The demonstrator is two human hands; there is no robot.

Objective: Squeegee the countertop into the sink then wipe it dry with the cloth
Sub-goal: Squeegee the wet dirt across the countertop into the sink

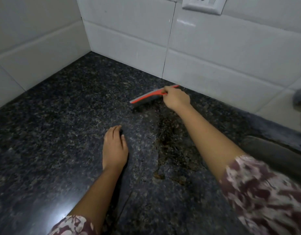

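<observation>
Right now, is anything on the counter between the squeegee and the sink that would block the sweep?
Nothing visible blocks it. The squeegee, held in the right hand, sits near the back wall. Between it and the sink at the right lies only bare countertop with a wet patch. The left hand rests off that path.

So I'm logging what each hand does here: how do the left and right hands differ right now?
The right hand is closed on the red squeegee near the tiled wall; the left hand holds nothing. The right hand is raised at the back of the countertop; the left hand rests palm down nearer the person. Both arms are bare below patterned sleeves.
</observation>
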